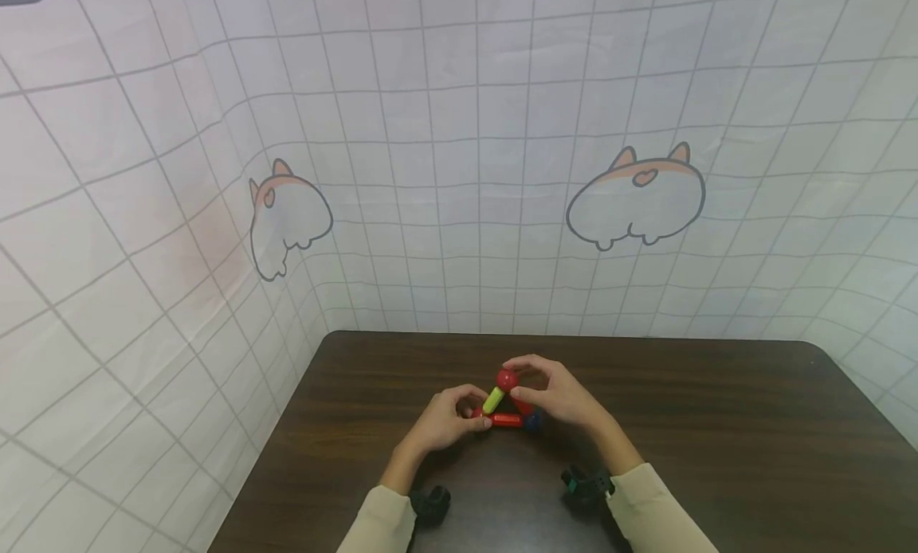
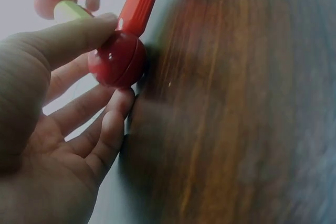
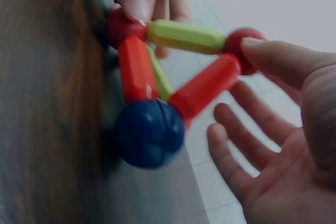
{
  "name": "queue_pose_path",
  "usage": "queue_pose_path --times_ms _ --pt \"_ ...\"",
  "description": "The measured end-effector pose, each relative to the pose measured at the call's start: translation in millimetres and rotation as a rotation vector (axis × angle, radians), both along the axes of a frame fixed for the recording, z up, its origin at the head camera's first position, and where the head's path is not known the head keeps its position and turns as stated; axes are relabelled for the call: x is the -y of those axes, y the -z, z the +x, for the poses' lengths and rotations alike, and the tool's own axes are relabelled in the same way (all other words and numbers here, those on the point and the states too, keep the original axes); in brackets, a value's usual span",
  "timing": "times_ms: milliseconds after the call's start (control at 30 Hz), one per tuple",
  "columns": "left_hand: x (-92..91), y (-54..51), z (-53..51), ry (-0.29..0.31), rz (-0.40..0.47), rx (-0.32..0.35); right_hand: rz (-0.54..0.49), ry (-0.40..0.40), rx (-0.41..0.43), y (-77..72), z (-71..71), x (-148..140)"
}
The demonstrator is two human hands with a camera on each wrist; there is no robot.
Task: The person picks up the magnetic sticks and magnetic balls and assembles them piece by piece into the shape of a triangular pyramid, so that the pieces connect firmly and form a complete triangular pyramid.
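A triangular frame of toy building rods and balls stands on the table. My left hand [image 1: 441,420] pinches the lower-left red ball [image 2: 118,61] between thumb and fingers. With thumb and fingers, my right hand [image 1: 562,394] holds the top red ball [image 3: 245,50]. A yellow-green rod [image 3: 186,36] joins these two balls. One red rod [image 3: 135,69] runs from the left ball to a blue ball [image 3: 149,134], and another red rod [image 3: 207,85] rises from the blue ball to the top ball. Behind them shows part of a second yellow-green rod [image 3: 160,74]; its far end is hidden.
The dark wood-grain table [image 1: 717,441] extends to both sides of the hands. Behind it hangs a white gridded curtain [image 1: 459,178] with cartoon animal prints. Black devices are strapped at the left wrist [image 1: 430,505] and the right wrist [image 1: 586,485].
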State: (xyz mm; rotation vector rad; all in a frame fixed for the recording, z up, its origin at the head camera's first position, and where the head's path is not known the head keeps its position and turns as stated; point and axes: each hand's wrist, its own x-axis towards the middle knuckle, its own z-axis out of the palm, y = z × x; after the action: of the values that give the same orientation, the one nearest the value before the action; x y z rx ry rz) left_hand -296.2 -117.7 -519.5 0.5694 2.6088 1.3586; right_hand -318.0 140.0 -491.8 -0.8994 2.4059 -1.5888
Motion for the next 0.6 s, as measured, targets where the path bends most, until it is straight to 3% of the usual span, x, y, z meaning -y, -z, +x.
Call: queue_pose_path --times_ms 167,333,600 --pt "1.5 -1.2 -0.6 0.008 -0.001 0.004 0.15 -0.023 0.075 -2.2 -1.5 -16" --pt "-1.3 -0.4 -0.4 -0.025 -0.006 -0.016 0.315 -0.039 0.114 -3.2 0.2 -28" --pt "-7.6 2.4 0.1 -0.083 -0.02 -0.041 0.343 -0.025 0.105 3.0 2.2 -34"
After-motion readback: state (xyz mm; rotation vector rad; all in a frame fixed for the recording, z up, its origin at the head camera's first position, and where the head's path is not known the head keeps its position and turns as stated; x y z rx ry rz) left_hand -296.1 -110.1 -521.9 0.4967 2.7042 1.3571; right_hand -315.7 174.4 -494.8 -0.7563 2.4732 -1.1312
